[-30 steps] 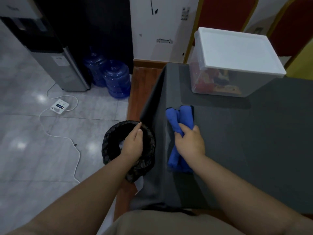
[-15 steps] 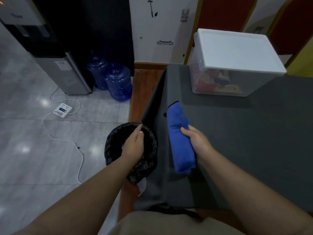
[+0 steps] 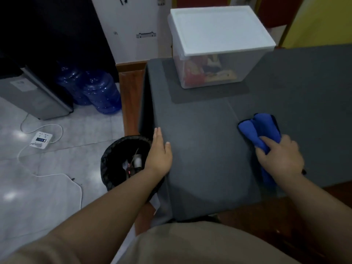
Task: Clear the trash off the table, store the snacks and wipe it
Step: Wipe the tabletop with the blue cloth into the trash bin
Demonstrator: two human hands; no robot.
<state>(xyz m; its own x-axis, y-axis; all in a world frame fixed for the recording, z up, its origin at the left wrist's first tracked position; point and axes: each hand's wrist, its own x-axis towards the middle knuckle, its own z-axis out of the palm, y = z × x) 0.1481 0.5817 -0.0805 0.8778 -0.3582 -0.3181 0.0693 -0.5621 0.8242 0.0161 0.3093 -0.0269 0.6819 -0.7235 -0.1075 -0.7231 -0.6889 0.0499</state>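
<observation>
On desk | our right hand grips the blue cloth at the near right | left hand flat, open at the left edge | we wipe overlapping strokes, pressing evenly, steering round the lidded snack box

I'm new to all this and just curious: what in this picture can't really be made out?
- Snacks in the clear storage box, head view: only blurred red and yellow shapes through the cloudy wall, under the white lid.
- Trash in the black bin: small, dark, partly behind the left hand.
- Blue cloth: near end covered by the right hand.
- Table: far right cut off by the frame edge.
</observation>
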